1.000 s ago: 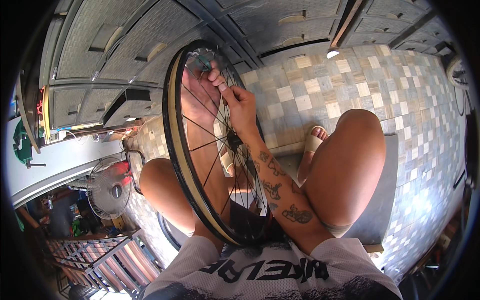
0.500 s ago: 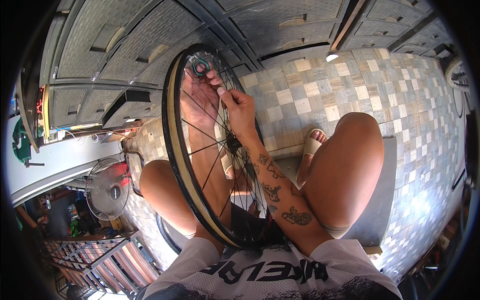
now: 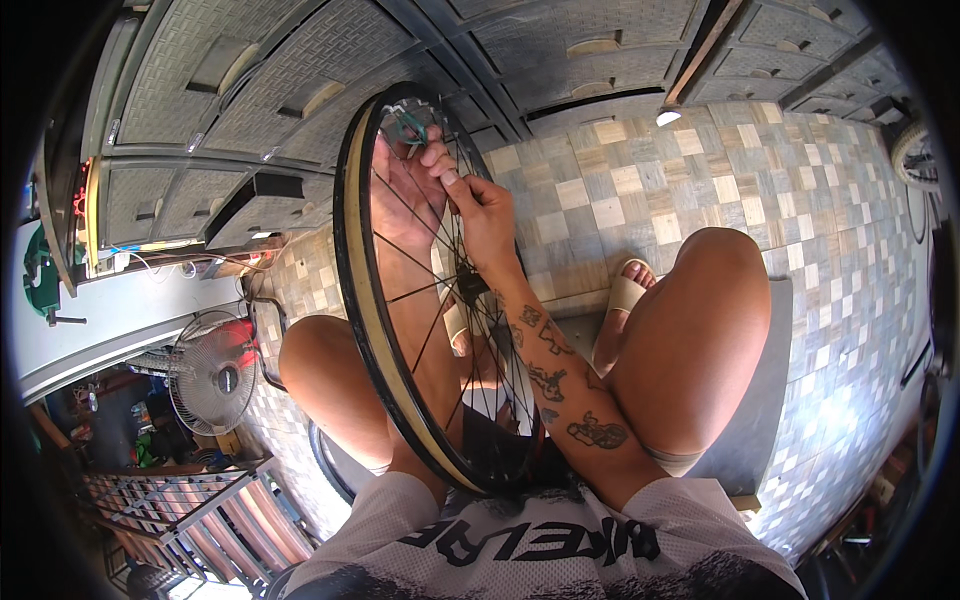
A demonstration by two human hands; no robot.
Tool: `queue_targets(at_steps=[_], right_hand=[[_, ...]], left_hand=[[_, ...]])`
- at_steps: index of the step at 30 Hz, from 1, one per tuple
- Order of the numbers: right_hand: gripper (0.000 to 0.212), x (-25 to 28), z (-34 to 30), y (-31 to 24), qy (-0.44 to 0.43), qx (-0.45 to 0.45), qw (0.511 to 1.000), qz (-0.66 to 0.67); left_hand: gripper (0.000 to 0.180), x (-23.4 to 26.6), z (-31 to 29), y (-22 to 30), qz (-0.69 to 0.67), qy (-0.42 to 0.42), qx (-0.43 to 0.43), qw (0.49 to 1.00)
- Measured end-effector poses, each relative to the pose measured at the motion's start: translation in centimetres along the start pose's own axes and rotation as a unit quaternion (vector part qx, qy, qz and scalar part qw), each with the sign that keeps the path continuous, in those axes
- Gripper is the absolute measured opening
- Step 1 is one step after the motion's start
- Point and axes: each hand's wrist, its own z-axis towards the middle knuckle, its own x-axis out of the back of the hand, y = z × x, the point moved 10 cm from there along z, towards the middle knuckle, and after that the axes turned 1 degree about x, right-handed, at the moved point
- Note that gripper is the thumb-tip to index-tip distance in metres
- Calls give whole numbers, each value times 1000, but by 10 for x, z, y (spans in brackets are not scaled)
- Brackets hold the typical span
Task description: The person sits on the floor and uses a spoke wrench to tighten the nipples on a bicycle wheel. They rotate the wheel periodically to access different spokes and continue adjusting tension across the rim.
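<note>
A bicycle wheel without a tire [image 3: 357, 240], its rim black with a tan band, stands tilted between my knees. Thin black spokes run to its black hub [image 3: 468, 285]. My left hand [image 3: 405, 195] reaches through the spokes, palm up. Its fingers hold a small green looped spoke wrench [image 3: 406, 126] at the spoke ends by the far rim; the wrench is smeared by motion. My right hand [image 3: 482, 215] is closed beside it, thumb and forefinger pinching a spoke close to the left fingertips. The exact spot of that pinch is partly hidden.
Grey woven-pattern drawers [image 3: 330, 70] line the far side, one [image 3: 255, 205] pulled out at left. A standing fan [image 3: 215, 378] is on the left, near a metal rack [image 3: 190, 510]. A green bench vise [image 3: 42, 275] sits at far left. Checkered tiles [image 3: 640, 180] cover the floor.
The green wrench has turned and blurred in my left fingers. The wheel and both hands have shifted very slightly to the right; the right hand keeps its pinch.
</note>
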Motion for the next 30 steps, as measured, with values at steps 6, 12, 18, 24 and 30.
queue_targets(at_steps=[6, 12, 18, 24, 30], right_hand=[[45, 0, 1, 0, -10, 21, 1000, -9], [45, 0, 2, 1, -4, 19, 1000, -20], [43, -2, 1, 1, -17, 39, 999, -18], [44, -6, -4, -1, -31, 25, 998, -41], [44, -8, -14, -7, -41, 45, 998, -34]], left_hand=[[36, 6, 3, 6, 66, 9, -45, 997], [29, -9, 6, -1, 39, -27, 29, 998], [31, 11, -6, 0, 17, 53, -34, 998], [24, 8, -12, 10, 27, 36, -63, 997], [23, 8, -16, 10, 33, 66, -54, 996]])
